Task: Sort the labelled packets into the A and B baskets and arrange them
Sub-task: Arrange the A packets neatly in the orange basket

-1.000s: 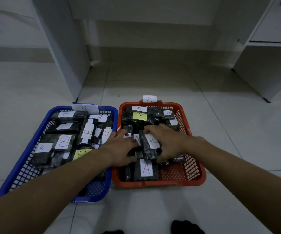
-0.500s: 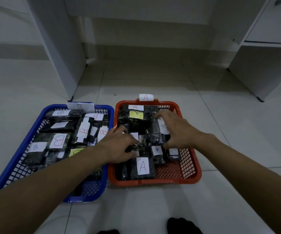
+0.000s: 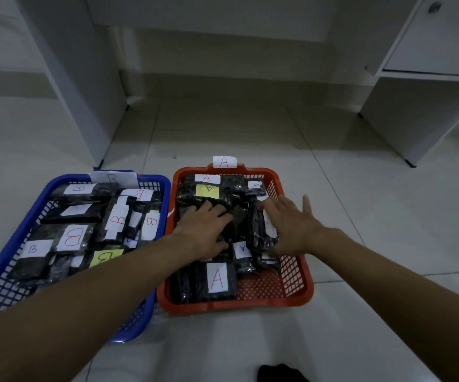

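**Both hands in the A basket, on the packets**

Red basket point(image 3: 295, 292) sits centre frame, tagged A on its far rim; blue basket point(image 3: 43, 188) just beside it at left, tagged B. Both on the tiled floor point(image 3: 374, 216).

Left hand point(image 3: 204, 230): palm down on the dark packets in the middle of the red basket, fingers roughly straight and slightly spread, pressing flat.

Right hand point(image 3: 291, 224): fingers straight, apart, lying against the right side of a dark packet with a white label point(image 3: 261, 230) that stands tilted on edge. Thumb side hidden, so cannot tell if it pinches.

Large A packet point(image 3: 217, 279) lies flat at the basket's near end. B packets point(image 3: 73, 238) fill the blue basket, labels at mixed angles.
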`<action>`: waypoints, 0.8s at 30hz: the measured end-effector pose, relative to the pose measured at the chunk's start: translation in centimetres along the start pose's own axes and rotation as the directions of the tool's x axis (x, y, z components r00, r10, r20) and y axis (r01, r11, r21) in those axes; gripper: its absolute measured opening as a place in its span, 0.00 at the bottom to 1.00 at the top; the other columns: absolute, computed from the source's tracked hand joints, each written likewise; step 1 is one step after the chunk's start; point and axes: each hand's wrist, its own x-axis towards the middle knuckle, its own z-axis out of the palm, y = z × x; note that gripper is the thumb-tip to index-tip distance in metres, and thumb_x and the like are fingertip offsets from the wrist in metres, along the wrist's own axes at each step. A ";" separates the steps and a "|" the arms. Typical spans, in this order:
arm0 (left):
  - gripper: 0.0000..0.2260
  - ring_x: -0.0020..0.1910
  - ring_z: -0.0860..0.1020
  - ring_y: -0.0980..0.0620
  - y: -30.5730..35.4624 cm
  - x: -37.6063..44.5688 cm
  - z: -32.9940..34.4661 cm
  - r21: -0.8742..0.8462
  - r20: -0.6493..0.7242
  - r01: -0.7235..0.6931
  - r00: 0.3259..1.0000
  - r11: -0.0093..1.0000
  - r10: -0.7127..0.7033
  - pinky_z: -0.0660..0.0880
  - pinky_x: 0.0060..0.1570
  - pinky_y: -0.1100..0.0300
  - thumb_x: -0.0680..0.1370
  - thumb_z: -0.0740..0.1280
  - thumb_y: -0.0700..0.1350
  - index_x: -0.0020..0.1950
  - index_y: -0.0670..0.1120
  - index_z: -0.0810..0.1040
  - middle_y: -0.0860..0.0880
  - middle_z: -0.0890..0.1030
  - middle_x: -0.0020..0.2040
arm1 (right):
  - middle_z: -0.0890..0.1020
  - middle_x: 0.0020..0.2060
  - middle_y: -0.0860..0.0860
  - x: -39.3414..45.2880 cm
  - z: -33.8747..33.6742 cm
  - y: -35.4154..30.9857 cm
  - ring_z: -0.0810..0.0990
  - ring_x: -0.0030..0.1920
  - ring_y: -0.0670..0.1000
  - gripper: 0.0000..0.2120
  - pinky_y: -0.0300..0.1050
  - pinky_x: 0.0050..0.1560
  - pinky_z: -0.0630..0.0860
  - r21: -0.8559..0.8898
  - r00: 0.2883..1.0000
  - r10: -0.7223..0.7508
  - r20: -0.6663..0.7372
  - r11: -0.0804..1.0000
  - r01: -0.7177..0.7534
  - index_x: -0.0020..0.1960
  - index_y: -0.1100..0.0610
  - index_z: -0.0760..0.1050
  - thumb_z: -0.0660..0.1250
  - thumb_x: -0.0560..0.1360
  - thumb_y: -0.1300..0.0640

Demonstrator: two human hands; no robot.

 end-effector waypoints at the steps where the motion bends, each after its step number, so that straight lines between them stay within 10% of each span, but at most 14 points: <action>1: 0.31 0.70 0.63 0.47 0.2 0.5 0.0 0.002 0.001 0.008 1.000 1.000 -0.008 0.64 0.67 0.47 0.77 0.65 0.58 0.76 0.52 0.60 0.49 0.64 0.73 | 0.54 0.79 0.51 0.0 0.2 0.0 0.46 0.80 0.55 0.53 0.70 0.71 0.33 -0.004 1.000 -0.006 0.000 1.000 0.006 0.78 0.50 0.45 0.75 0.66 0.39; 12: 0.29 0.65 0.68 0.43 2.6 2.4 0.9 -0.026 -0.004 0.211 0.977 0.977 -0.211 0.66 0.62 0.49 0.76 0.65 0.59 0.73 0.49 0.62 0.45 0.75 0.65 | 0.57 0.74 0.56 0.9 0.7 -0.3 0.54 0.77 0.60 0.57 0.76 0.71 0.39 -0.117 0.996 0.093 0.001 0.989 -0.093 0.76 0.48 0.44 0.74 0.61 0.30; 18: 0.17 0.50 0.75 0.49 2.1 -0.9 -0.3 -0.154 0.070 0.043 0.997 0.987 -0.033 0.73 0.47 0.55 0.74 0.67 0.60 0.54 0.50 0.73 0.50 0.78 0.51 | 0.63 0.69 0.56 -2.5 -1.7 -0.8 0.65 0.69 0.60 0.51 0.67 0.73 0.56 0.136 0.986 0.135 0.099 0.980 -0.148 0.75 0.38 0.51 0.70 0.60 0.24; 24: 0.22 0.58 0.74 0.50 1.8 -3.2 -0.3 -0.176 0.216 -0.072 0.970 0.982 0.110 0.74 0.55 0.51 0.74 0.68 0.61 0.63 0.53 0.75 0.51 0.76 0.59 | 0.73 0.70 0.52 -5.3 -2.9 -5.0 0.72 0.68 0.57 0.52 0.58 0.67 0.66 -0.140 0.894 0.237 0.381 0.970 -0.197 0.76 0.46 0.59 0.57 0.61 0.16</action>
